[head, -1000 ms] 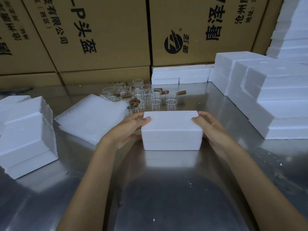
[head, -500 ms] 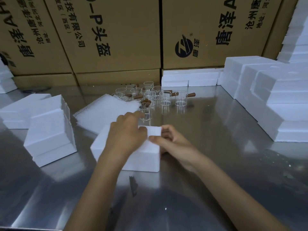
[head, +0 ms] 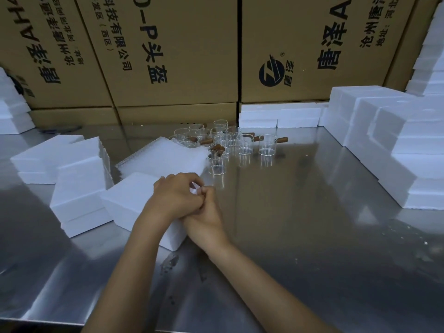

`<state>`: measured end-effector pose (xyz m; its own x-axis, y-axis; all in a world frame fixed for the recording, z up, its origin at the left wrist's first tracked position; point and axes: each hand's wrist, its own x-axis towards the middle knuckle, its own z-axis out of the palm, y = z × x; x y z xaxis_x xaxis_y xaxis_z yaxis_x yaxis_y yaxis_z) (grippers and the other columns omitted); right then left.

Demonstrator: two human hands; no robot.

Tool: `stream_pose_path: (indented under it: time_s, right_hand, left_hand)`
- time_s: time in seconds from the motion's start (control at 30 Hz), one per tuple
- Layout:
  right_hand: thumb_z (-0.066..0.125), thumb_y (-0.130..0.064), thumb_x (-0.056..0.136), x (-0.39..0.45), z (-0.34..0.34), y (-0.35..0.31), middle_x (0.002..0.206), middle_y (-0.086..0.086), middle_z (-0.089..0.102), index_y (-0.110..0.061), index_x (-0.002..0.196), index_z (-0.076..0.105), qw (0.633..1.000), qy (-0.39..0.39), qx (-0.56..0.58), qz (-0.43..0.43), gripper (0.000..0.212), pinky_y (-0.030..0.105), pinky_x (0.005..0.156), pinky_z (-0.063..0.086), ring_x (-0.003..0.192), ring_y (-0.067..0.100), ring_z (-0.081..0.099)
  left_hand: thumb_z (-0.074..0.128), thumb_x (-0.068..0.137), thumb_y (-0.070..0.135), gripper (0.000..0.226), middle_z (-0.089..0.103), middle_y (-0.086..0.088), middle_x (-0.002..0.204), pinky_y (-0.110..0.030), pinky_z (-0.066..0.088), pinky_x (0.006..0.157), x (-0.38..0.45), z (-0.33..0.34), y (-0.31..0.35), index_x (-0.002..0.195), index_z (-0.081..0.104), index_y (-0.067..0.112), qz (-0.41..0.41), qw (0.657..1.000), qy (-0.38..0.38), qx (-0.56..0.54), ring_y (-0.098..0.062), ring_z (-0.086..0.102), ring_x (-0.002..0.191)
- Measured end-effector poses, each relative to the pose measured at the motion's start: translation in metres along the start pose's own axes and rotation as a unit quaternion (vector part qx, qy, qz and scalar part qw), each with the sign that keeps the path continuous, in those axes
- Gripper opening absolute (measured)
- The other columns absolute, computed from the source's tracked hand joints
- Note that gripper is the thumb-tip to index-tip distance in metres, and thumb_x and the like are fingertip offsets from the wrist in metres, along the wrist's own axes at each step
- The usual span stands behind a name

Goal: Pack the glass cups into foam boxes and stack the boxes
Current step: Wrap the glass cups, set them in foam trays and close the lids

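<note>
Leftmost, stacked foam boxes (head: 79, 188) wait; beside them, the closed foam box (head: 134, 203) is gripped at its right end by left hand (head: 176, 197) and right hand (head: 206, 218) (fingers curled). Slide squarely against the stack; glass cups (head: 230, 145) stand beyond.

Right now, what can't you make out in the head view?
- Foam box contents: closed, so cups inside can't be confirmed.
- Box's near right corner: covered by the left hand and right hand.
- Grip: fingers overlap at the corner, so the right hand's hold is unclear.
- Glass cups count: transparent and overlapping, some behind the bubble-wrap sheets.
- Foam stacks at right: cut off by the frame edge.
</note>
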<state>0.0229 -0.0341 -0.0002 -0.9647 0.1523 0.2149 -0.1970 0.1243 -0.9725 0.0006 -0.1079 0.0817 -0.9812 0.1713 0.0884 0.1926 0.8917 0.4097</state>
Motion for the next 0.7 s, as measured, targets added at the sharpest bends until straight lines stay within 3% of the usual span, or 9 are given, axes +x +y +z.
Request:
stream_pose_path:
  time_s: [0.1,0.2,0.33,0.4,0.47,0.53,0.6,0.7]
  right_hand:
    - [0.068,-0.039,0.071,0.001,0.014,0.001,0.111,0.005,0.062,-0.033,0.094,0.04,1.0,0.008,0.008,-0.009,0.037,0.044,0.088,0.053,0.109,0.024,0.061]
    - [0.067,-0.047,0.065,0.004,0.02,-0.001,0.112,0.006,0.062,-0.036,0.094,0.041,0.999,-0.024,0.024,0.009,0.04,0.039,0.087,0.054,0.107,0.022,0.061]
    - [0.078,-0.046,0.072,0.008,0.006,0.004,0.113,-0.01,0.057,-0.035,0.11,0.048,0.992,-0.104,0.043,0.052,0.05,0.012,0.079,0.047,0.101,0.001,0.057]
    - [0.082,-0.048,0.071,0.013,-0.011,0.008,0.116,-0.013,0.051,-0.036,0.121,0.047,0.99,-0.113,0.026,0.08,0.062,0.014,0.081,0.044,0.107,0.004,0.055]
    - [0.085,-0.042,0.074,0.021,-0.031,0.01,0.112,-0.011,0.049,-0.031,0.124,0.047,0.991,-0.092,0.017,0.094,0.063,0.013,0.08,0.044,0.104,0.007,0.054]
    - [0.083,-0.023,0.08,0.031,-0.055,0.012,0.1,-0.007,0.049,-0.017,0.127,0.049,0.994,-0.053,0.012,0.1,0.058,0.007,0.071,0.043,0.086,0.004,0.051]
    - [0.076,-0.004,0.084,0.039,-0.082,0.014,0.091,-0.003,0.05,-0.003,0.127,0.048,0.995,-0.011,0.004,0.101,0.051,0.007,0.064,0.043,0.075,0.004,0.048]
    - [0.067,0.007,0.086,0.043,-0.124,0.016,0.097,0.006,0.051,-0.001,0.118,0.05,0.993,0.039,-0.011,0.109,0.038,0.01,0.064,0.042,0.079,0.011,0.047]
  left_hand:
    - [0.057,0.095,0.033,0.019,0.069,0.009,0.114,-0.037,0.038,0.107,0.003,-0.006,-0.01,0.112,0.067,0.036,-0.015,1.0,-0.005,0.011,-0.018,0.058,0.113]
    - [0.06,0.094,0.034,0.02,0.068,0.009,0.114,-0.038,0.038,0.107,0.007,-0.011,-0.02,0.113,0.065,0.037,-0.034,0.999,-0.012,0.011,-0.018,0.058,0.113]
    - [0.062,0.094,0.035,0.023,0.067,0.008,0.114,-0.04,0.037,0.109,0.01,-0.014,-0.027,0.117,0.064,0.036,-0.051,0.998,-0.008,0.04,-0.019,0.056,0.117]
    - [0.063,0.091,0.024,0.032,0.065,0.006,0.117,-0.042,0.037,0.11,0.012,-0.014,-0.024,0.121,0.062,0.034,-0.055,0.997,-0.011,0.047,-0.022,0.056,0.116]
    - [0.065,0.089,0.022,0.038,0.065,0.001,0.125,-0.042,0.041,0.107,0.015,-0.011,-0.015,0.126,0.061,0.031,-0.036,0.998,0.003,0.049,-0.026,0.056,0.118]
    - [0.064,0.091,0.027,0.037,0.064,-0.003,0.127,-0.037,0.043,0.101,0.02,-0.005,0.003,0.127,0.063,0.028,-0.003,0.999,0.044,0.032,-0.027,0.055,0.121]
    - [0.063,0.092,0.028,0.033,0.065,-0.001,0.124,-0.036,0.044,0.098,0.027,0.007,0.025,0.124,0.065,0.027,0.03,0.996,0.068,-0.039,-0.025,0.054,0.119]
    - [0.061,0.093,0.02,0.025,0.066,0.007,0.109,-0.028,0.046,0.093,0.036,0.035,0.062,0.115,0.069,0.025,0.079,0.983,0.031,-0.166,-0.013,0.058,0.105]
